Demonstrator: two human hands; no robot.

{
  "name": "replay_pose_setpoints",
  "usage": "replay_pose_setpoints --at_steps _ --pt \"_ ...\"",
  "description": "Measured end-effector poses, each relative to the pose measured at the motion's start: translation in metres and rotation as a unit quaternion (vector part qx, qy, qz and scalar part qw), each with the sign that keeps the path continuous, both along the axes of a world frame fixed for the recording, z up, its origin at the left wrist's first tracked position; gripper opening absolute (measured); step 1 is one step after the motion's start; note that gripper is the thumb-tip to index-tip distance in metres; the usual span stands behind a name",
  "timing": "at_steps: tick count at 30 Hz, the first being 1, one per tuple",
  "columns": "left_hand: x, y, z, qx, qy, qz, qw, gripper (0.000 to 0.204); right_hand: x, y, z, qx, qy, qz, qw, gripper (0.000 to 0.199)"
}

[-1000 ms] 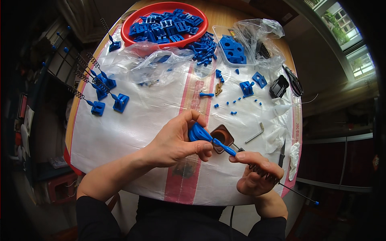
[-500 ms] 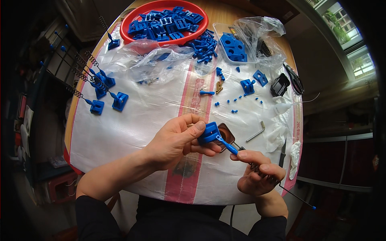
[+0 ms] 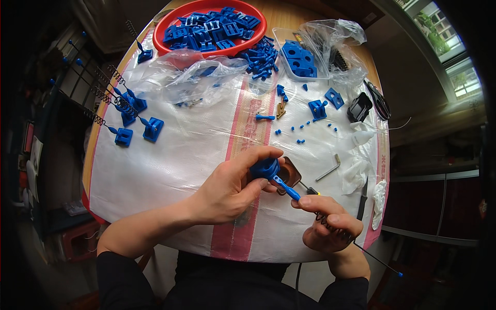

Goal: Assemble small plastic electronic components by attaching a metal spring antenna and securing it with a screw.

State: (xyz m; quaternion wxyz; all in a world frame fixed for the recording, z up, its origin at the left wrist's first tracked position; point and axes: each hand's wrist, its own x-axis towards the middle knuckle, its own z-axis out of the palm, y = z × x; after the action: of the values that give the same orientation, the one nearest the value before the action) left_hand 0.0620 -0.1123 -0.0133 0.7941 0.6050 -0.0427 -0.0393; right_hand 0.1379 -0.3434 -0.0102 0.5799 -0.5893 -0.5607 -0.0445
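My left hand (image 3: 232,186) grips a blue plastic base (image 3: 264,168) between thumb and fingers, over the middle of the table. A slim blue stem (image 3: 287,188) runs from the base down toward my right hand (image 3: 330,222). My right thumb and fingers close on the stem's lower end and on the dark coil spring (image 3: 330,226) joined to it. From the spring, a thin dark wire with a blue tip (image 3: 400,274) sticks out at lower right. Behind the base lies a brown square dish (image 3: 289,173), partly hidden by my left fingers.
A red tray (image 3: 160,39) heaped with blue bases stands at the back, beside loose blue stems (image 3: 260,59). Finished-looking spring pieces (image 3: 153,129) sit at left. A clear box (image 3: 299,62), small blue beads (image 3: 301,141), a hex key (image 3: 329,169) and scissors (image 3: 380,101) lie right.
My left hand has turned the blue base, with its thumb shifted from the top to the near side. The stem and my right hand have moved slightly left.
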Motion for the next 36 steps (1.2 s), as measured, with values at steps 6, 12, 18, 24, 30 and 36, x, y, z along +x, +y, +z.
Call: replay_pose_setpoints --at_steps 6,12,18,24,30,36 --pt "-0.001 -0.002 -0.003 0.031 -0.026 0.015 0.999 0.054 0.001 0.004 -0.003 -0.007 0.001 0.007 1.000 0.033" --pt "-0.002 -0.005 0.000 0.108 -0.042 0.022 0.993 0.051 0.001 0.004 -0.001 -0.036 -0.001 0.016 0.999 0.035" --pt "-0.006 -0.007 -0.004 0.138 -0.035 0.043 0.989 0.048 0.000 0.008 -0.004 -0.032 0.010 0.013 0.999 0.034" --pt "-0.005 -0.010 0.006 0.273 -0.105 0.051 0.955 0.040 0.000 0.009 -0.003 0.019 0.093 -0.003 0.995 0.039" --pt "-0.004 -0.009 0.004 0.299 -0.192 0.058 0.933 0.030 -0.005 0.024 0.030 0.017 0.184 -0.024 0.982 0.031" --pt "-0.004 -0.010 0.004 0.206 -0.085 0.065 0.973 0.018 0.020 0.058 0.051 -0.059 0.166 -0.037 0.984 0.027"
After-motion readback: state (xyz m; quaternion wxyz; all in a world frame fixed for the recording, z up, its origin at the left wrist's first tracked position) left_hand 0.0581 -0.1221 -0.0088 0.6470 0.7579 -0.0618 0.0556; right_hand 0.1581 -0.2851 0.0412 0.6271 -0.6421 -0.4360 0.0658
